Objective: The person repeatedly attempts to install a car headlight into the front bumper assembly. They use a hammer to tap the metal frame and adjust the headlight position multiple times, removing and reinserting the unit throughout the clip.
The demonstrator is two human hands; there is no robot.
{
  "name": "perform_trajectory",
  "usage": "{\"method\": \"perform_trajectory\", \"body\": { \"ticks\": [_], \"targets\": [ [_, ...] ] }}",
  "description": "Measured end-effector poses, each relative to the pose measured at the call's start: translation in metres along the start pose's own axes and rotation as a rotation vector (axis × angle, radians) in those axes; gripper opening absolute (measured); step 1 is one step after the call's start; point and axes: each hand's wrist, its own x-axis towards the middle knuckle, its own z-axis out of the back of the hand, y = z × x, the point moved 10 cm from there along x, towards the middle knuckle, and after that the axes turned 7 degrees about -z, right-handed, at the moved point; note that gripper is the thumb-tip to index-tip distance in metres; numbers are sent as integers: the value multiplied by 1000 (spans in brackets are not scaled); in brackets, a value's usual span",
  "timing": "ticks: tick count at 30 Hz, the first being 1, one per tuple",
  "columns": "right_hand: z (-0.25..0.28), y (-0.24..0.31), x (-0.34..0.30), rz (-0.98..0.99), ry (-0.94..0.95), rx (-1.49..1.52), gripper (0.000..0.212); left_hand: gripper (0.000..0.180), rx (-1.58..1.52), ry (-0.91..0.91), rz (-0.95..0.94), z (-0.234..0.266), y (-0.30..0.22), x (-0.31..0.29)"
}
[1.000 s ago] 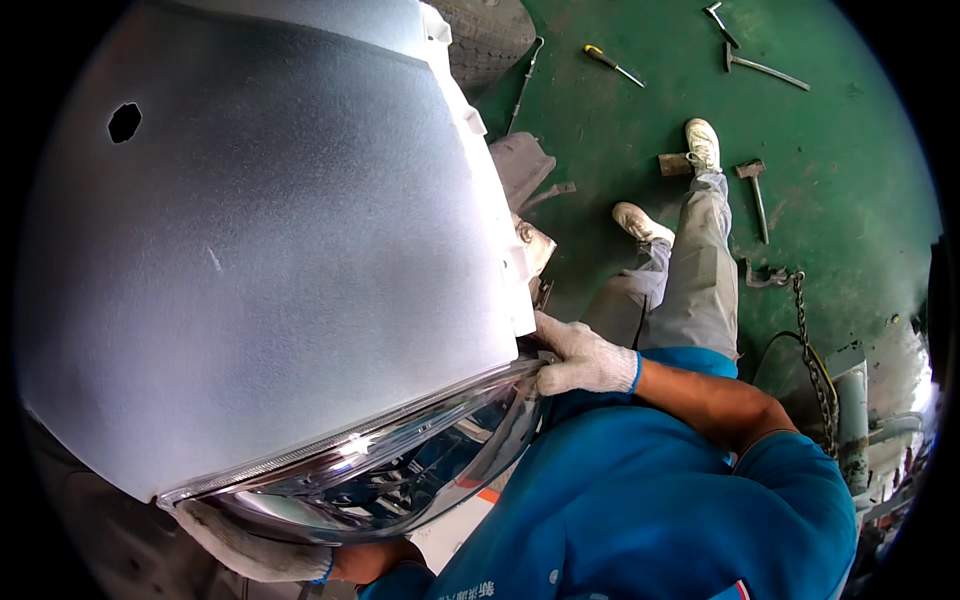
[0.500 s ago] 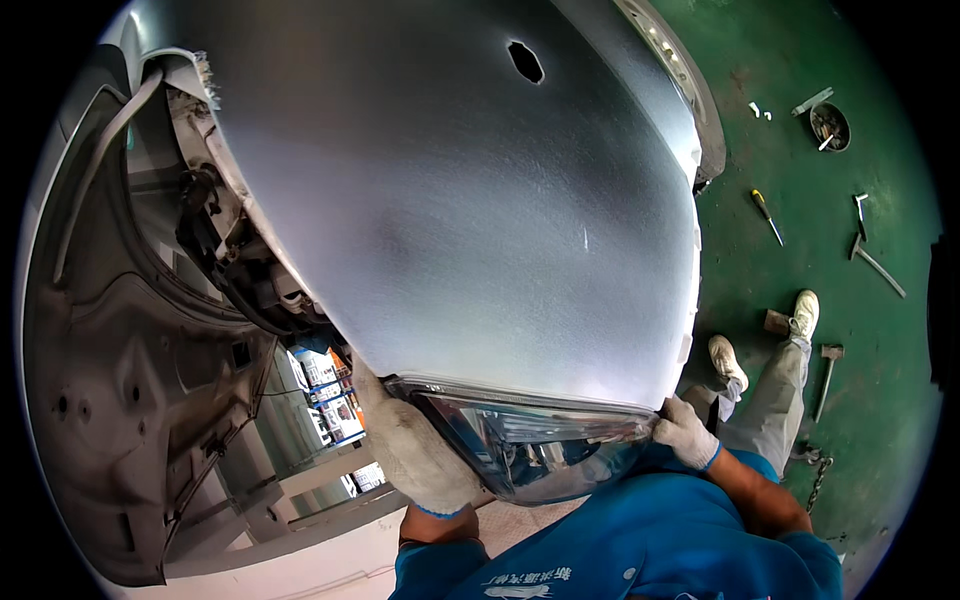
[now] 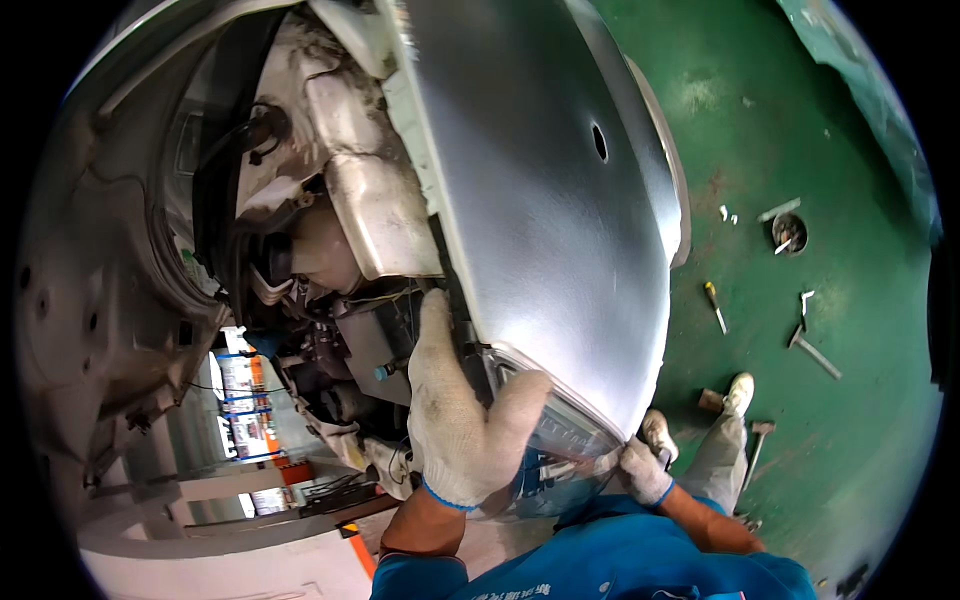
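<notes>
Currently left hand in white knit glove grips the clear plastic headlamp under the grey metal fender; right hand pinches its outer corner. Uneven pull could crack it.

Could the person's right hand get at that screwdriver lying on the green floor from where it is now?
Probably not as things stand. The right hand grips the headlight corner under the silver fender, while the screwdriver lies well off on the floor; nothing blocks it, but letting go and bending down would be needed.
</notes>
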Motion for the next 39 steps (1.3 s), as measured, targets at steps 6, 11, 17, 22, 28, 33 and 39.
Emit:
{"method": "perform_trajectory", "body": {
  "ticks": [6, 11, 17, 22, 28, 33, 39],
  "targets": [
    [-12, 21, -1, -27, 167, 252, 89, 80, -68, 40, 62, 0, -13, 11],
    [-18, 22, -7, -95, 86, 338, 95, 77, -93, 59, 104, -1, -2, 5],
    [1, -6, -2, -135, -71, 400, 75, 74, 33, 67, 73, 4, -6, 9],
    [5, 3, -5, -147, -80, 307, 71, 77, 119, 57, 49, 3, -11, 10],
    [-12, 90, -30, 11, -228, -223, 57, 78, 190, 140, 186, 2, 3, 16],
    [-69, 233, -106, 706, -608, -1064, 36, 70, 495, -71, -21, 8, -19, 12],
    [-281, 220, -120, 1131, 395, -1989, 54, 67, 290, 78, 136, 3, -14, 10]
  ]
}}
